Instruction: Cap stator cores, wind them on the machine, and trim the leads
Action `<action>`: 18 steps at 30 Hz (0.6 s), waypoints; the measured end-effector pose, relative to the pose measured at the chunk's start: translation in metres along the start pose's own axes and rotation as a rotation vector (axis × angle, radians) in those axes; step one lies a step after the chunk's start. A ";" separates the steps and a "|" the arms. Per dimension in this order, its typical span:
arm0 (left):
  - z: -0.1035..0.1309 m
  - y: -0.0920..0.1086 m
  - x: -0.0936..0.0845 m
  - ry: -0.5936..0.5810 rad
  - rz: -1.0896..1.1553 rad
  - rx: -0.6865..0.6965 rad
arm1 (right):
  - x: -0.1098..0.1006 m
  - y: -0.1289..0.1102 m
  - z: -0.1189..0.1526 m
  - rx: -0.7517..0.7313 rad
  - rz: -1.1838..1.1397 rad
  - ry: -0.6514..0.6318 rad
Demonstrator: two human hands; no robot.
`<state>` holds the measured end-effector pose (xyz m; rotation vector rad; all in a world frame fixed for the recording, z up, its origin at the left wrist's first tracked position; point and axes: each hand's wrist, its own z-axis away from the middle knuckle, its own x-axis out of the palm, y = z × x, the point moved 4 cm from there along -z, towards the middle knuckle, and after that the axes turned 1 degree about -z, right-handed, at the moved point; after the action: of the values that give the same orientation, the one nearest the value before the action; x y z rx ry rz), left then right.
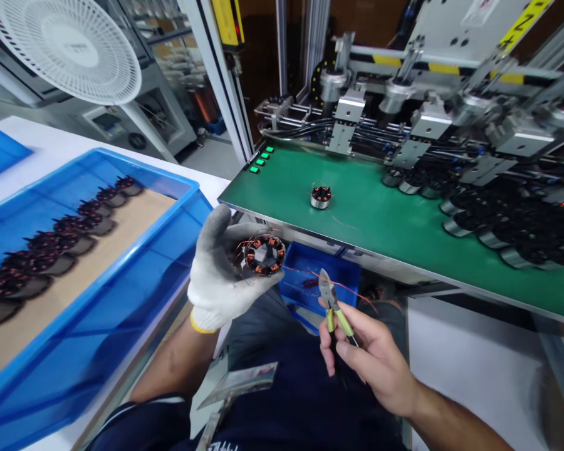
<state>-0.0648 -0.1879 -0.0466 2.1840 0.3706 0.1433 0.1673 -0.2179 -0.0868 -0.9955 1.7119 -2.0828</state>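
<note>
My left hand (pixel 223 275), in a white glove with grey fingers, is closed around a motor stator (pixel 264 255) wound with copper wire. Its round opening faces up towards me. From the stator, thin reddish wires (pixel 352 289) trail to the right, past the cutter jaws. Bare, my right hand (pixel 364 351) grips a pair of diagonal cutters (pixel 333 300) with yellow-green and black handles, jaws pointing up and to the left. A second stator (pixel 321 196) stands on the green work surface (pixel 357 213) beyond my hands, a loose wire lying beside it.
At the left, a blue tray (pixel 164 250) holds a row of several stators (pixel 61 244). Many more stators (pixel 512 232) crowd the green surface at right, below the machine's clamps (pixel 350 119). A blue bin (pixel 343 269) sits under the edge. A white fan (pixel 75 47) stands back left.
</note>
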 end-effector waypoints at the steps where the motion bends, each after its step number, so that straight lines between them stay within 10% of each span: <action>1: 0.001 -0.002 -0.001 -0.001 0.006 -0.013 | -0.001 -0.001 0.000 0.002 0.022 -0.001; 10: -0.007 -0.021 -0.002 -0.220 0.131 -0.104 | -0.045 -0.068 -0.010 -0.158 0.533 0.189; 18: 0.015 -0.028 0.023 -0.485 -0.001 -0.197 | -0.006 -0.103 -0.048 -0.227 0.754 -0.017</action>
<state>-0.0455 -0.1766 -0.0784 1.9439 0.0767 -0.3340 0.1625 -0.1502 0.0050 -0.3119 1.9380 -1.4118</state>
